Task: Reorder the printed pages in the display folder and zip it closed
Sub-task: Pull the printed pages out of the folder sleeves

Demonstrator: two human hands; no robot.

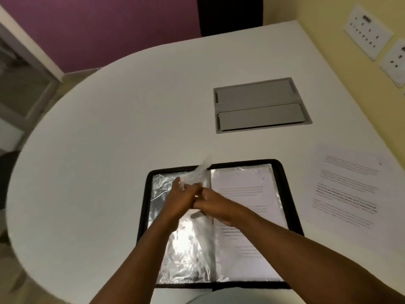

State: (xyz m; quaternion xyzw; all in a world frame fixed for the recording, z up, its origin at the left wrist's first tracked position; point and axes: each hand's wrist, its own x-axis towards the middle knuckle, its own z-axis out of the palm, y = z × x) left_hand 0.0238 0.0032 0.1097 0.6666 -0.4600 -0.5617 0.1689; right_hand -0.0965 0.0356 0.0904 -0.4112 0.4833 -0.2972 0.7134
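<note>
Evidently mid-reorder: left hand (183,197) and right hand (213,205) both pinch a clear plastic sleeve (202,172) of the open black zip folder (285,194); next, slide the loose printed sheet (348,187) in

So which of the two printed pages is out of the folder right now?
The printed page lying bare on the table, right of the folder. The other page sits under a clear sleeve inside the folder's right half.

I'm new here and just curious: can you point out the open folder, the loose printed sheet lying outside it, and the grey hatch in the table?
display folder (287,194), head view, on its black right border.
loose printed page (348,189), head view, mid-sheet, among the text.
grey hatch (260,105), head view, on its middle bar.
</note>
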